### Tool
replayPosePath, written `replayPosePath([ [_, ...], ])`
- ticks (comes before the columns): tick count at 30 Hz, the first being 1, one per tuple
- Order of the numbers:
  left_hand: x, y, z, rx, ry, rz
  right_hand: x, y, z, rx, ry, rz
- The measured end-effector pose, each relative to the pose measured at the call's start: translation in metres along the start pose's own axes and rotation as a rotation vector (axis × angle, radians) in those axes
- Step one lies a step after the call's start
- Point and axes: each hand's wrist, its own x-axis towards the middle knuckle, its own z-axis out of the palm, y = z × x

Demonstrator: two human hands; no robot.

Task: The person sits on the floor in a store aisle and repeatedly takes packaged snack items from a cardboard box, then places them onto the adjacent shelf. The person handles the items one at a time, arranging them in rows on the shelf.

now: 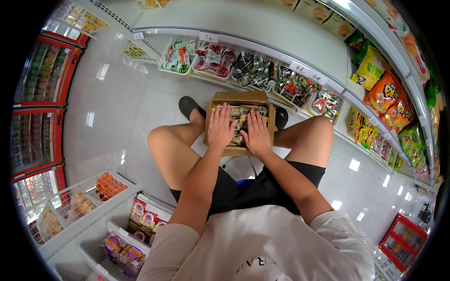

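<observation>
An open cardboard box [242, 151] stands between my knees, filled with small snack packets [242, 121] that bear printing. My left hand [220, 128] lies flat on the packets at the box's left side, fingers pointing away from me. On the right side my right hand [257, 135] rests palm down on them in the same way. The thumbs point towards each other, with packets showing between them. Neither hand grips anything. The packets under the palms are hidden.
Beyond the box, white trays [213, 72] of packaged snacks line the bottom shelf below a broad upper shelf [225, 17]. Snack bags [386, 95] fill the right shelves. Red-framed drink coolers [61, 135] stand left. Wire baskets [75, 207] and cookie bins [130, 242] are at lower left.
</observation>
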Motion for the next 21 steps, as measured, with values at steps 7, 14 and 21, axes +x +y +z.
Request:
replayPosePath([
  [7, 0.016, -0.003, 0.014, -0.024, 0.04, -0.013, 0.027, 0.005, 0.012, -0.082, -0.025, 0.029],
  [14, 0.029, -0.012, 0.039, -0.113, 0.203, 0.054, 0.035, 0.007, 0.026, -0.091, -0.099, 0.043],
  [21, 0.029, -0.011, 0.04, -0.162, 0.244, 0.07, 0.045, 0.008, 0.019, -0.003, -0.059, -0.019],
])
